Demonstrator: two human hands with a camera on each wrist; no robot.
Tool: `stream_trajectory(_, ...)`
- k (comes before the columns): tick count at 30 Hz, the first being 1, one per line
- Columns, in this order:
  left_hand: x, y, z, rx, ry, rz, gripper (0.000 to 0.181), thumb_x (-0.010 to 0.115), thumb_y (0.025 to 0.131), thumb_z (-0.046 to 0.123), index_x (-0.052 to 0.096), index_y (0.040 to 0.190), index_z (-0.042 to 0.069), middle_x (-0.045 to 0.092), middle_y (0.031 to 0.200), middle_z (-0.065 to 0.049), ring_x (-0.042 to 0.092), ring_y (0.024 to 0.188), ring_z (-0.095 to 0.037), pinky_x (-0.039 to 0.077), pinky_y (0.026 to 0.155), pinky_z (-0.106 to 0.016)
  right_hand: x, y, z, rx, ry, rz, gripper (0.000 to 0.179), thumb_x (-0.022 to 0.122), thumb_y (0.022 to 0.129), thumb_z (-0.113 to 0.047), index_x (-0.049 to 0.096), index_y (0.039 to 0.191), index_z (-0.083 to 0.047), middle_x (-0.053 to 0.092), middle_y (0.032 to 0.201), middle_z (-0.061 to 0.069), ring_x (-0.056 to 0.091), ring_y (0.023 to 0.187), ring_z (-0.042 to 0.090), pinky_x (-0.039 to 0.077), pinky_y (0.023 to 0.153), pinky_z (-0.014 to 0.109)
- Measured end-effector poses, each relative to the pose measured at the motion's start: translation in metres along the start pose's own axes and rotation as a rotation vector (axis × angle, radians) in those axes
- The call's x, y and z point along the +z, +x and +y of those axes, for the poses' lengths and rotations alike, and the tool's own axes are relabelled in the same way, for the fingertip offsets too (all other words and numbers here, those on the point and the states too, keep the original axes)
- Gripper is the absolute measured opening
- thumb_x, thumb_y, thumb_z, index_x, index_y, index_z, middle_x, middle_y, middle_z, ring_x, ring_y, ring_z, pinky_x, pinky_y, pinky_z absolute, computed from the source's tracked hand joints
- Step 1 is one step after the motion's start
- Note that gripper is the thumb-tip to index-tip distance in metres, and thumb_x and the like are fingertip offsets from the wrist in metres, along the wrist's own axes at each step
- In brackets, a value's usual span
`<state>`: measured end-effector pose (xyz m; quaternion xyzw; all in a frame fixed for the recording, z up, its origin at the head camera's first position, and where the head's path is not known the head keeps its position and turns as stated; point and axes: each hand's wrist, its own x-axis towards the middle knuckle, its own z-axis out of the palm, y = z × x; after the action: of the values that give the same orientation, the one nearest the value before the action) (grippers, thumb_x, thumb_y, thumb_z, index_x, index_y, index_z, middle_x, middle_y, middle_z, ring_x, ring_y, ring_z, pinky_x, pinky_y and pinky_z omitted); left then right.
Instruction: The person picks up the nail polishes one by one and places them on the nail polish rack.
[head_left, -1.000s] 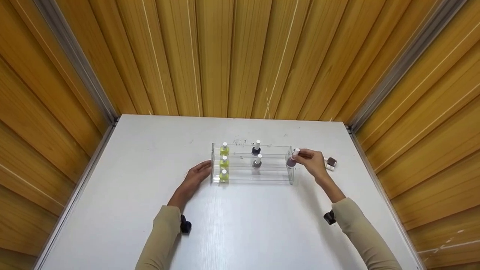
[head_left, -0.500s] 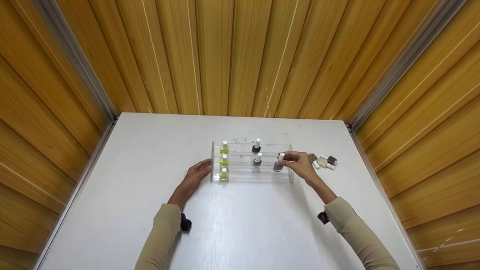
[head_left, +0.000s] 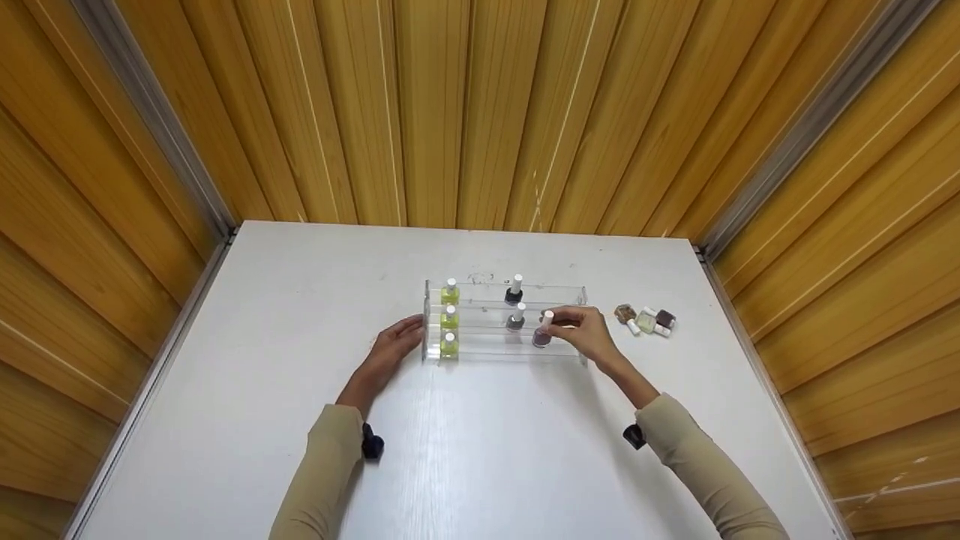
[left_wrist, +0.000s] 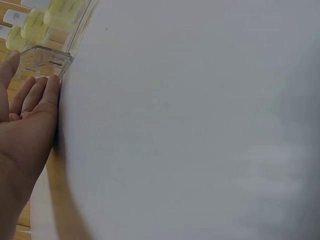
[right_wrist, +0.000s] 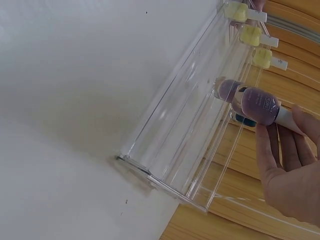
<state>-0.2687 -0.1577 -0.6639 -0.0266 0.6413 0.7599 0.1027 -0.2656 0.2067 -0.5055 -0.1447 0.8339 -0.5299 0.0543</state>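
Observation:
A clear tiered acrylic rack stands on the white table. My left hand rests with extended fingers against its left end, as the left wrist view also shows. With my right hand I pinch the white cap of a mauve nail polish bottle, holding it over the front part of the rack. Whether its base touches a tier I cannot tell. Yellow bottles fill the left end, one per tier. A near-black bottle stands on the back tier, and a greyish one on the middle tier.
Right of the rack lie several loose nail polish bottles: an amber one, a pale yellow one and a dark one, among white caps. Wood-patterned walls close in the table's back and sides.
My right hand has carried the mauve bottle leftward from the rack's right end to near the greyish bottle's column. The loose bottles have come into fuller view. My left hand has stayed put.

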Motion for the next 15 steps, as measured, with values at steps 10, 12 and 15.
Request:
stream_trajectory(10, 0.000, 0.000, 0.000, -0.002, -0.034, 0.008, 0.049, 0.063, 0.103, 0.020, 0.051, 0.149, 0.007, 0.053, 0.153, -0.014, 0.045, 0.147, -0.027, 0.033, 0.125, -0.041, 0.025, 0.005, 0.011, 0.037, -0.001, 0.012, 0.031, 0.078, 0.086, 0.001, 0.070, 0.113, 0.015, 0.073, 0.109, 0.030, 0.074, 0.098, 0.032, 0.055, 0.076, 0.011)
stream_trajectory(12, 0.001, 0.002, -0.001, -0.003, -0.053, 0.009, 0.050, 0.063, 0.103, 0.018, 0.051, 0.149, 0.005, 0.052, 0.154, -0.016, 0.045, 0.147, -0.029, 0.034, 0.124, -0.041, 0.029, 0.006, 0.013, 0.054, 0.007, 0.020, 0.031, 0.078, 0.086, 0.002, 0.070, 0.114, 0.014, 0.073, 0.110, 0.030, 0.073, 0.099, 0.033, 0.055, 0.076, 0.011)
stream_trajectory(15, 0.002, 0.002, 0.001, -0.004, -0.063, 0.011, 0.050, 0.063, 0.103, 0.017, 0.050, 0.149, 0.004, 0.052, 0.154, -0.016, 0.044, 0.148, -0.030, 0.033, 0.125, -0.042, 0.033, 0.007, 0.018, 0.054, 0.024, 0.015, 0.030, 0.078, 0.085, 0.004, 0.070, 0.112, 0.015, 0.073, 0.109, 0.031, 0.073, 0.100, 0.038, 0.055, 0.077, 0.011)
